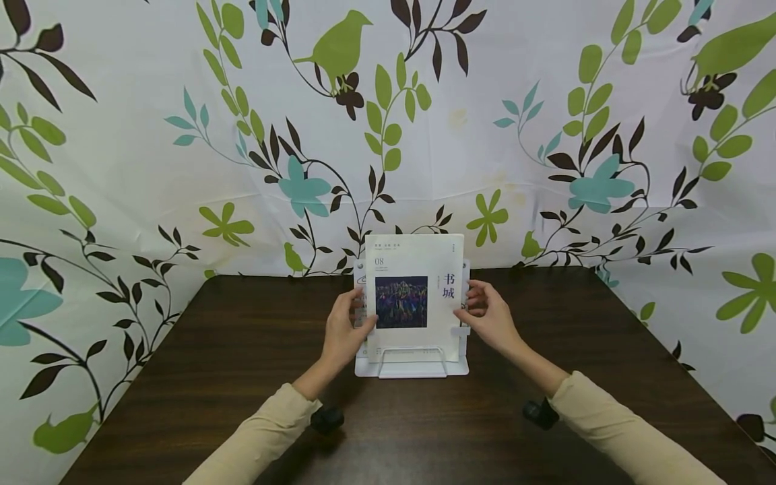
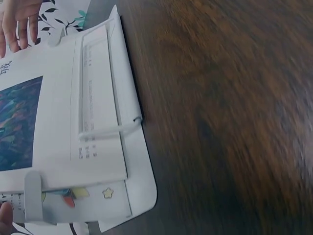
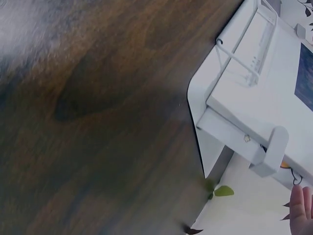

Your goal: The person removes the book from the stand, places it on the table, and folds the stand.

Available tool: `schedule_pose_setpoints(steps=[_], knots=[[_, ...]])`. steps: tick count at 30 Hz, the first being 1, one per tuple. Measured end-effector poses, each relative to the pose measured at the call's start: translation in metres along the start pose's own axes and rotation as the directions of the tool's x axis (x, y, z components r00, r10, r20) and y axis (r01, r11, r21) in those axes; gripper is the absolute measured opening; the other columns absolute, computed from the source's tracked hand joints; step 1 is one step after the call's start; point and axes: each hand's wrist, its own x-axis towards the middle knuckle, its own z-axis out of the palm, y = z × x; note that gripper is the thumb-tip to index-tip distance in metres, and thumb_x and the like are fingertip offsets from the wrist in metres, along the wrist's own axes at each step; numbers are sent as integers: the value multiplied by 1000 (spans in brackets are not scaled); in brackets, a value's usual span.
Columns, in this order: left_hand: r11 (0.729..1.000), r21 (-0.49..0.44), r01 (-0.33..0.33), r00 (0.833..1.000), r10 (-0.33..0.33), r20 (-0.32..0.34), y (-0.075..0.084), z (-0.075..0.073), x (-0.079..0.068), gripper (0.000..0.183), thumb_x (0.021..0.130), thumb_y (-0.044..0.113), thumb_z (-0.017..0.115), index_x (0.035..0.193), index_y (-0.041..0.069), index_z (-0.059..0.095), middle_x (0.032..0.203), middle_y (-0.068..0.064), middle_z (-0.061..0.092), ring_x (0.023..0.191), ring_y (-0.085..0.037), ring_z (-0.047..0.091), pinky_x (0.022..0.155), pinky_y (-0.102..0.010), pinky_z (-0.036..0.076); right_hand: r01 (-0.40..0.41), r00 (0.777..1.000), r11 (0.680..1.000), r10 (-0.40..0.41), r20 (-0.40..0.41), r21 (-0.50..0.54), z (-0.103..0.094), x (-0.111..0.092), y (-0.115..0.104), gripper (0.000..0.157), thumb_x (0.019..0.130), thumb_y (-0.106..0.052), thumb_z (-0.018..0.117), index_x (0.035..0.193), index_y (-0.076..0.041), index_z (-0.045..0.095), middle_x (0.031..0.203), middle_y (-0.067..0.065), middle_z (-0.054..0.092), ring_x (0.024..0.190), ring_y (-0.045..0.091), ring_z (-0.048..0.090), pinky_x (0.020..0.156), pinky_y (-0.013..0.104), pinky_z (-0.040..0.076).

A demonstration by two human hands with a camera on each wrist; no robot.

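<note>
A white book (image 1: 401, 340) with a dark square picture and Chinese characters on its cover stands on a white book stand (image 1: 360, 370), leaning back. A wire bar (image 1: 412, 348) crosses its lower front. White side clips, such as the clip (image 2: 33, 196), reach over the edges. My left hand (image 1: 345, 331) holds the book's left side, thumb at the cover's edge. On the opposite side, my right hand (image 1: 492, 318) grips the book with its thumb on the cover. The fingertips behind the edges are partly hidden. Behind the book shows a paler illustrated sheet or cover (image 2: 90, 203).
The stand is on a dark wooden table (image 1: 254, 323), near its back edge. Behind the table hangs a white cloth (image 1: 436, 188) printed with leaves, birds and flowers. Black wrist cameras (image 1: 327, 419) sit under both forearms.
</note>
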Motion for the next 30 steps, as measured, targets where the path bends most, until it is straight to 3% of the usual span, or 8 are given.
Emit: schedule_pose_setpoints(steps=[4, 9, 17, 22, 30], knots=[[999, -31, 24, 999, -25, -25, 1, 5, 0, 52, 72, -3, 71, 119, -6, 50, 107, -18, 53, 91, -29, 57, 69, -37, 53, -8, 1000, 1000, 8, -27, 8, 9, 3, 21, 57, 73, 0, 71, 122, 9, 44, 102, 21, 51, 90, 31, 53, 74, 44, 51], [996, -53, 66, 996, -69, -64, 4, 11, -1, 47, 73, -5, 69, 117, -6, 52, 104, -17, 53, 89, -27, 58, 69, -34, 53, -22, 998, 1000, 22, -55, -6, 17, 2, 20, 58, 72, 3, 71, 123, 9, 45, 100, 20, 51, 90, 30, 54, 74, 41, 52], [991, -74, 111, 986, -119, -117, 8, 17, 0, 41, 73, -8, 66, 112, -8, 55, 100, -19, 53, 87, -29, 57, 69, -35, 53, -70, 992, 997, 72, -101, 26, 23, 3, 17, 51, 72, 8, 68, 119, 10, 48, 99, 21, 52, 88, 31, 55, 71, 25, 52], [991, -66, 116, 984, -124, -127, 7, 19, 1, 41, 72, -9, 66, 112, -8, 55, 99, -19, 53, 84, -28, 57, 69, -34, 53, -106, 988, 994, 110, -106, 41, 21, 7, 15, 43, 74, 9, 65, 114, 10, 50, 96, 21, 54, 85, 29, 54, 68, 16, 48], [995, -56, 88, 988, -94, -126, 6, 18, 3, 43, 71, -11, 64, 113, -7, 54, 97, -18, 52, 83, -26, 56, 67, -34, 52, -123, 988, 992, 125, -95, 26, 18, 11, 15, 34, 77, 8, 62, 109, 10, 50, 94, 21, 54, 85, 29, 53, 69, 17, 48]])
